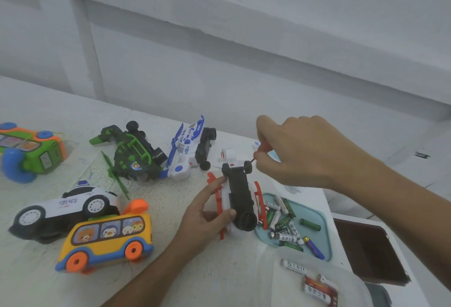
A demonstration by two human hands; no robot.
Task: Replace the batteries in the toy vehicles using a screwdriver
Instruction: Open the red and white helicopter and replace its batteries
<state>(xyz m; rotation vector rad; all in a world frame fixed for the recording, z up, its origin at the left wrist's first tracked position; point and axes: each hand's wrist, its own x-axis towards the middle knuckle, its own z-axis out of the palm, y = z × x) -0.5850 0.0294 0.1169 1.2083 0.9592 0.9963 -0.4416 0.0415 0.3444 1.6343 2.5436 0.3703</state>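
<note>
My left hand (207,211) grips a red-and-white toy helicopter (240,199) turned belly up, its black underside and small wheels facing me. My right hand (300,152) pinches a small screwdriver (258,151) with a red handle, its dark tip close to the toy's front wheels. A pale blue tray (314,216) just right of the toy holds several loose batteries (283,221), green, white and one purple.
On the white table lie a green helicopter (131,155), a blue-and-white helicopter (188,152), a police car (66,209), a yellow bus (107,236) and a green toy (29,152). A clear container (314,280) with batteries sits front right, beside a dark brown box (368,250).
</note>
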